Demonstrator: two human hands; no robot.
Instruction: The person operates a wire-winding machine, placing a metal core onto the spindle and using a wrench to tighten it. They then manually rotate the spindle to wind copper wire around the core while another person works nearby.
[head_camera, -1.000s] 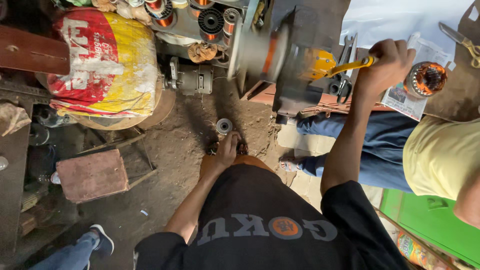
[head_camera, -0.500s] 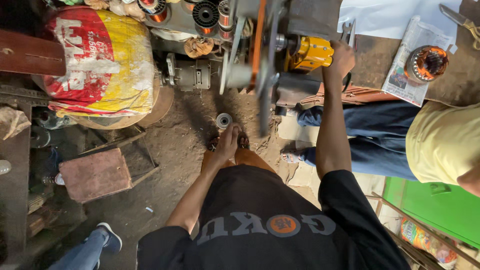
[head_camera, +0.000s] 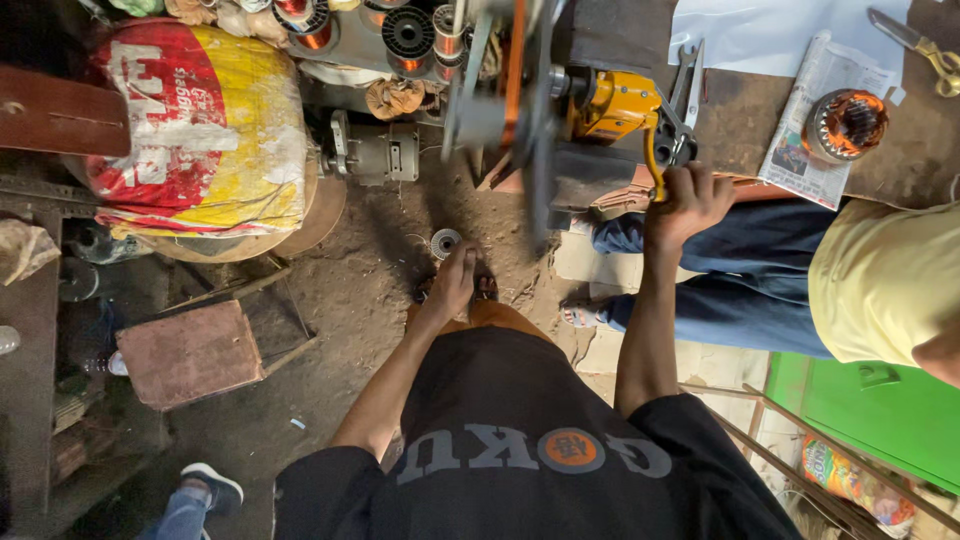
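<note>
- Right hand (head_camera: 688, 203) clamped on yellow crank handle (head_camera: 655, 165) of coil winding machine (head_camera: 545, 95).
- Left hand (head_camera: 455, 280) lowered well below machine, fingers loosely curled, just under small wire spool (head_camera: 444, 242) on dirt floor (head_camera: 350, 300).

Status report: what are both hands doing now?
Right hand grips yellow crank on winder. Left hand low, by small spool on floor; contact unclear. Nothing between.

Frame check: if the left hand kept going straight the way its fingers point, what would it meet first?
Most likely the small wire spool on the dirt floor: the left hand points up the picture, fingertips just short of it. Depth is hard to judge from above, so the hand may be higher than the spool.
</note>
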